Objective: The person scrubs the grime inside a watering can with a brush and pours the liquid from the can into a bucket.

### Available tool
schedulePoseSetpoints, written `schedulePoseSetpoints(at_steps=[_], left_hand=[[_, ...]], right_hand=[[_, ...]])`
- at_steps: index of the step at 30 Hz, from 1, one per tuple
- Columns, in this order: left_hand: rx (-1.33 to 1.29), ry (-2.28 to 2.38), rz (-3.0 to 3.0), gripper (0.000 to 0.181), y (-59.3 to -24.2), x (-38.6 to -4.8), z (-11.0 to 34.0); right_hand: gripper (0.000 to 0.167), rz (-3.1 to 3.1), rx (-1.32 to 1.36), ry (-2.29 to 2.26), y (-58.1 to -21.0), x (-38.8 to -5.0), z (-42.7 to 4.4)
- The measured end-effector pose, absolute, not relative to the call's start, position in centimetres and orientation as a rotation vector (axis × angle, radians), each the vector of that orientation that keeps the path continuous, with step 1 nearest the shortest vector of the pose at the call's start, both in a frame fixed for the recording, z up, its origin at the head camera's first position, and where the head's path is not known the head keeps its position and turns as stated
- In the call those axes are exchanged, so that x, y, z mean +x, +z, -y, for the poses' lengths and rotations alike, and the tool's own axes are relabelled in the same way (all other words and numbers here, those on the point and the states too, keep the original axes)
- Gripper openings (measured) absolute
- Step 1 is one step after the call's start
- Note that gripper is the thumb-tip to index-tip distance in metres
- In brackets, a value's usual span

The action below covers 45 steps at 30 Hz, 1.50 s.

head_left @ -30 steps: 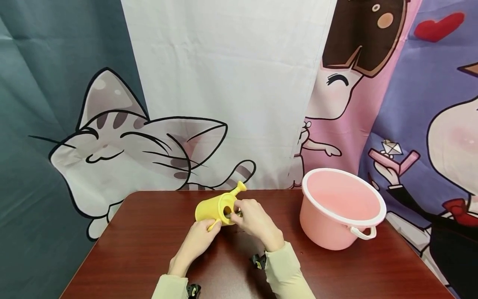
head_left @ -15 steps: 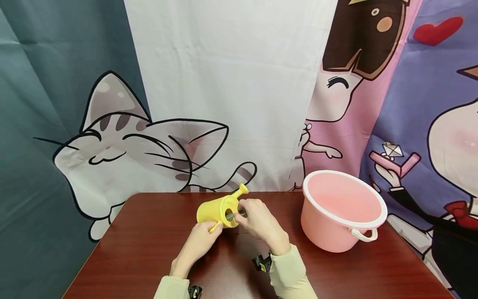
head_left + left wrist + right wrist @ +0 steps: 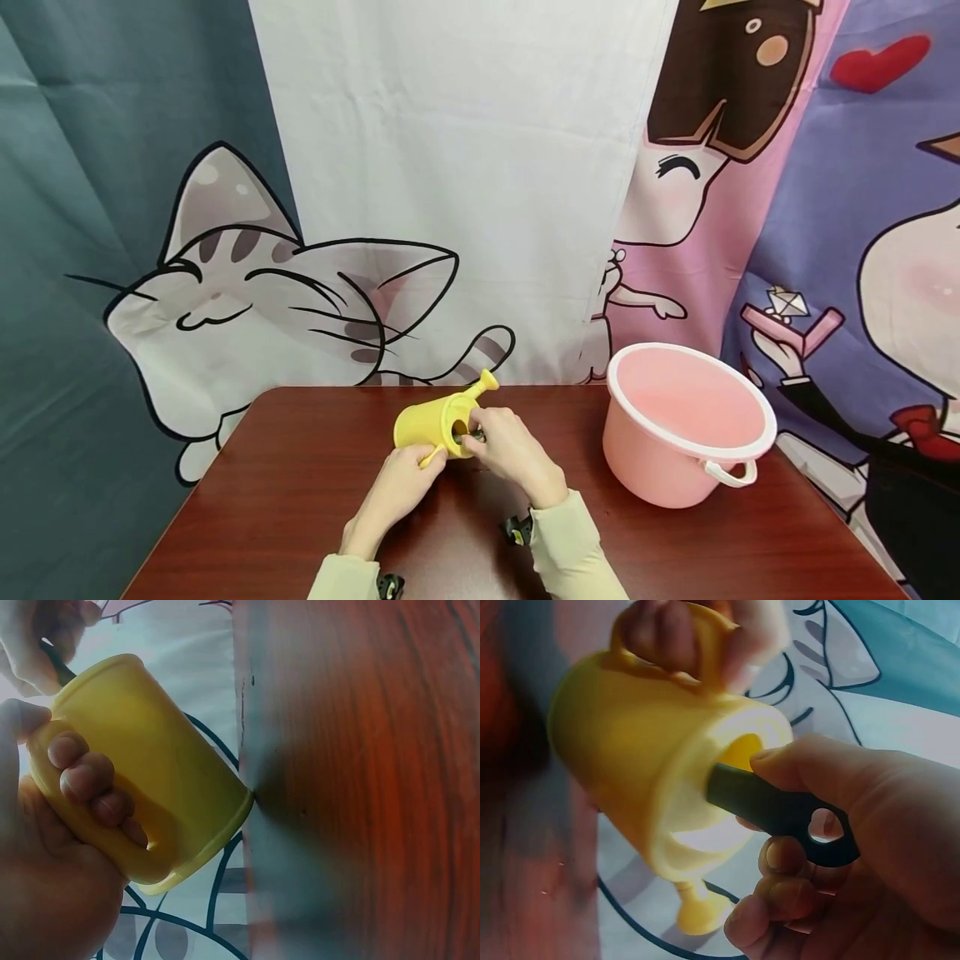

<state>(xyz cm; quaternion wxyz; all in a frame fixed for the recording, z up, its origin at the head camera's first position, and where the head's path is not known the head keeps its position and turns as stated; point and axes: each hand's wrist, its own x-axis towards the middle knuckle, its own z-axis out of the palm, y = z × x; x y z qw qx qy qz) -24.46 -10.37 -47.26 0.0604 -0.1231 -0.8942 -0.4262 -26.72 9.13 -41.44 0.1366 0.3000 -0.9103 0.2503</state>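
At the middle of the counter, as the head camera sees it, two hands are busy close together. The left hand is at the can's 7 o'clock. Its fingers are curled all the way round the handle of a yellow watering can, so it has a good hold. The right hand is between the can's 3 and 4 o'clock. It is nearly closed, with thumb and fingers pinching a dark flat thing that has a round hole near one end. The other end is at the can's mouth, but I can't tell how far in it goes.

The can is tipped over. Its bottom points to about 9 o'clock and its mouth looks toward the right hand. The spout sticks out at 2 o'clock. I can't tell if the can touches the counter.

Each arm has a pale sleeve, and a small black gadget sits by each wrist. A big pink bucket with a white rim stands at the can's 3 o'clock, well apart from it. The bucket's white handle is between its own 4 and 5 o'clock. Behind everything hangs a cloth, with a drawn cat at the can's 10 o'clock.
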Motion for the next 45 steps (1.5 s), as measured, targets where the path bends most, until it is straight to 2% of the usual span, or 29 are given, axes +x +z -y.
schedulePoseSetpoints(at_steps=[4,10,32,45], left_hand=[[-0.371,-1.290,2.709,0.045,-47.3,-24.4,10.3],[-0.382,-1.290,2.713,0.045,-47.7,-24.3,10.3],[-0.363,-1.285,2.714,0.045,-47.3,-24.3,10.3],[-0.384,-1.284,2.698,0.045,-47.2,-24.4,10.4]], right_hand=[[0.021,2.627,0.882,0.728,-42.2,-26.8,-8.8],[0.016,2.666,0.855,0.735,-42.5,-26.8,-8.9],[0.011,2.598,0.815,0.750,-39.2,-25.3,-10.2],[0.020,2.619,0.837,0.770,-41.6,-26.8,-9.2]])
